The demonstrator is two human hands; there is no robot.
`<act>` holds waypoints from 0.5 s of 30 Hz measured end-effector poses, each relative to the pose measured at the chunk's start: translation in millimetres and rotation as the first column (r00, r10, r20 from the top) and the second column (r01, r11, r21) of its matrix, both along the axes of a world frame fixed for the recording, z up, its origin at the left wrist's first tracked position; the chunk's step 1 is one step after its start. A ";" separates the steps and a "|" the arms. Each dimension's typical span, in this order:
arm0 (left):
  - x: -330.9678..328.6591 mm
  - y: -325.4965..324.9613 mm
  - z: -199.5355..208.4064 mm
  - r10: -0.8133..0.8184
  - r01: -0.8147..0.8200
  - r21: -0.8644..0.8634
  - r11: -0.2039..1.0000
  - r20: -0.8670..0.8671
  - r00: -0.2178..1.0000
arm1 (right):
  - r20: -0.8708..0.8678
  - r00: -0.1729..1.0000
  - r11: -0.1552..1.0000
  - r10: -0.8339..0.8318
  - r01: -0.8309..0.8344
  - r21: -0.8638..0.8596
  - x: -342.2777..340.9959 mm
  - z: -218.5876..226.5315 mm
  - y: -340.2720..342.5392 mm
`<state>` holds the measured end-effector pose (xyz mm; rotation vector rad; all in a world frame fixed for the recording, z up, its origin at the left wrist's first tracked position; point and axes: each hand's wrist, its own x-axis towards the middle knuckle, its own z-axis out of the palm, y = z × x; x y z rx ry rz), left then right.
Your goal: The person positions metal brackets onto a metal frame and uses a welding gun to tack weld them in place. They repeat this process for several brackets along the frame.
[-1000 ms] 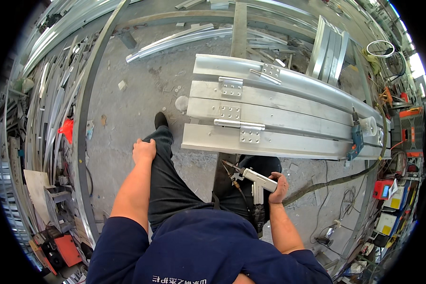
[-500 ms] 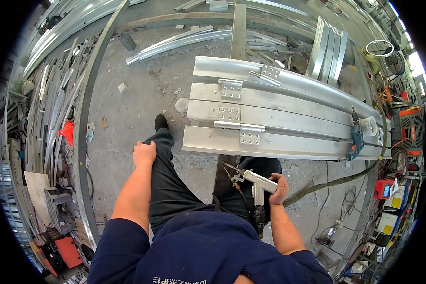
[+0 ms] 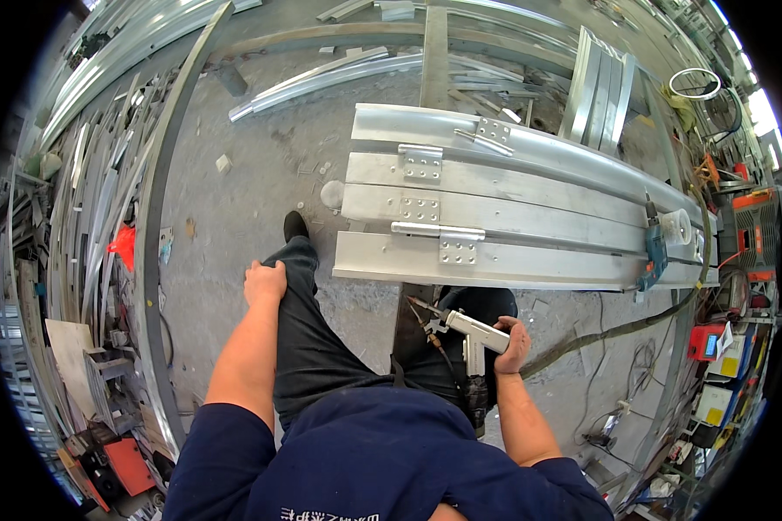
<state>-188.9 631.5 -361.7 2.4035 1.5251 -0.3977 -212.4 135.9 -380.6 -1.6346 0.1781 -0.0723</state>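
Observation:
My left hand (image 3: 266, 283) rests on my left knee in dark trousers, its fingers loosely over the cloth and no tool in it. A pale, pistol-shaped welding gun (image 3: 476, 333) lies over my right thigh, its thin nozzle toward the left and a dark cable at its grip. My right hand (image 3: 513, 346) curls around the gun's rear end; part of its fingers is hidden. In front of me several long aluminium profiles (image 3: 513, 207) lie side by side. Metal hinges (image 3: 438, 232) with perforated plates sit on their left ends, one of them (image 3: 492, 136) on the farthest profile.
A blue cordless drill (image 3: 654, 256) and a white roll (image 3: 674, 227) lie on the profiles' right end. A thick hose (image 3: 599, 335) runs below them. Metal offcuts (image 3: 87, 200) are piled at the left behind a steel beam (image 3: 152, 208). Orange equipment (image 3: 756, 234) stands at the right.
Both hands and the welding gun stay where they were. The view has shifted only very slightly.

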 end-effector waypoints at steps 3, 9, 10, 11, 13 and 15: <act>1.3 -3.8 7.2 -0.002 0.001 -0.016 1.000 -0.006 1.000 | 0.004 1.000 1.000 -0.007 0.007 0.013 0.1 1.7 1.8; 3.3 -6.2 11.6 -0.007 0.006 -0.015 1.000 -0.021 1.000 | 0.002 1.000 1.000 -0.007 0.007 -0.021 -0.1 -2.0 -0.1; 2.3 -5.8 10.0 -0.008 0.008 -0.012 1.000 -0.014 1.000 | -0.002 1.000 1.000 -0.010 0.010 -0.011 -0.1 -1.3 0.4; 1.3 -4.9 8.2 -0.009 0.009 -0.009 1.000 -0.008 1.000 | -0.006 1.000 1.000 -0.014 0.014 -0.001 0.1 -0.5 0.8; 0.8 -4.9 7.9 -0.009 0.009 -0.003 1.000 0.001 1.000 | -0.004 1.000 1.000 -0.007 0.007 -0.004 0.3 1.1 0.8; 1.2 -6.6 9.1 -0.006 0.006 0.005 1.000 0.003 1.000 | 0.000 1.000 1.000 -0.005 0.005 -0.008 0.6 0.8 0.2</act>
